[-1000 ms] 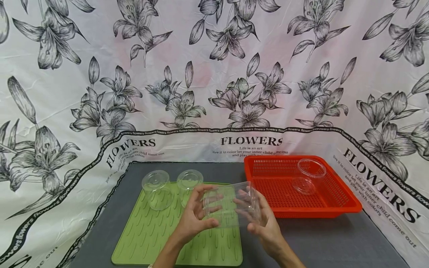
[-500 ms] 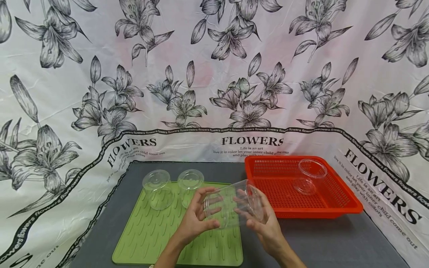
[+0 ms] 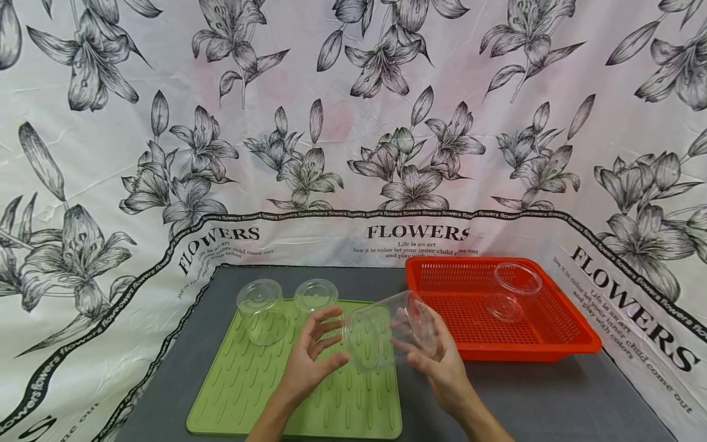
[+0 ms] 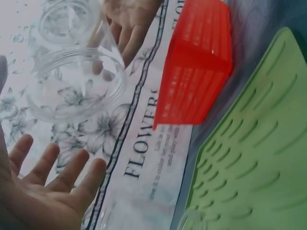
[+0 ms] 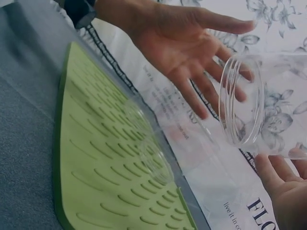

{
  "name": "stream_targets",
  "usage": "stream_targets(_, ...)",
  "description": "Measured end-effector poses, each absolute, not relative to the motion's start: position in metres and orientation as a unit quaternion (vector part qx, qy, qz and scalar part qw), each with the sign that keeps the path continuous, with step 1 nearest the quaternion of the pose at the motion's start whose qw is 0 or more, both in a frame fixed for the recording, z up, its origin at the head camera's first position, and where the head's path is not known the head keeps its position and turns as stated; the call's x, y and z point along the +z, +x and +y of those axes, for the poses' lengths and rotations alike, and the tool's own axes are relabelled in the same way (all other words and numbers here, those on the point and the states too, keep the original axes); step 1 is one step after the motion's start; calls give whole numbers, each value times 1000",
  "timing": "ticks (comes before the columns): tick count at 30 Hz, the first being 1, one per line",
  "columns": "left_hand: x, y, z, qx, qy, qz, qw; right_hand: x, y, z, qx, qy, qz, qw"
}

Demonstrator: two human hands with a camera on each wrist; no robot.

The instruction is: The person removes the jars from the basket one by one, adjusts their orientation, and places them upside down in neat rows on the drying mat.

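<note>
A clear plastic cup (image 3: pixel 381 334) is held up tilted in front of the green mat, its wide end toward my right hand (image 3: pixel 442 362). That hand grips it, thumb on the near side and fingers behind, seen through the plastic. My left hand (image 3: pixel 309 362) is apart from the cup's other end, fingers spread with nothing in them. In the left wrist view the left hand (image 4: pixel 53 187) lies below the cup (image 4: pixel 76 72), palm showing. The right wrist view shows the cup's ringed end (image 5: pixel 240 103) near the left fingers, and part of the right hand (image 5: pixel 288 196).
Two more clear cups, one at the left (image 3: pixel 264 313) and one beside it (image 3: pixel 316 296), stand toward the back of the ridged green mat (image 3: pixel 293 393). A red plastic basket (image 3: pixel 497 350) sits at the right with another clear cup (image 3: pixel 510 291) inside. A flower-print cloth (image 3: pixel 309 239) hangs behind the table.
My left hand has let go of the cup and drawn back to the left, its fingers opening. The cup has tipped further in my right hand.
</note>
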State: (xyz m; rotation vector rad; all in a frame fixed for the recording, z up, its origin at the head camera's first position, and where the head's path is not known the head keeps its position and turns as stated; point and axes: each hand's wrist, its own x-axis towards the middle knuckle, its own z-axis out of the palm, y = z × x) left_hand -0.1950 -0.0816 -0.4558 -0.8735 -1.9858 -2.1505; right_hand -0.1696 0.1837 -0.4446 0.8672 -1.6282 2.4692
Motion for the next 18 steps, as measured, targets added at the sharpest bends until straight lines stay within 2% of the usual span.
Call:
stream_targets(5,-454,-197,-95,-687,-248,-665,153,-442,-173,186,799,243,-548,40)
stream_targets(10,-456,-205,-118,-670,-215,-649,289,-442,-175,187,792,199,-575,47)
stream_targets(14,-456,-211,-138,-642,-167,-650,372,-439,-177,187,781,160,-601,51)
stream_targets(18,-459,-216,-159,-605,-98,-662,431,-436,-181,188,773,125,-619,59)
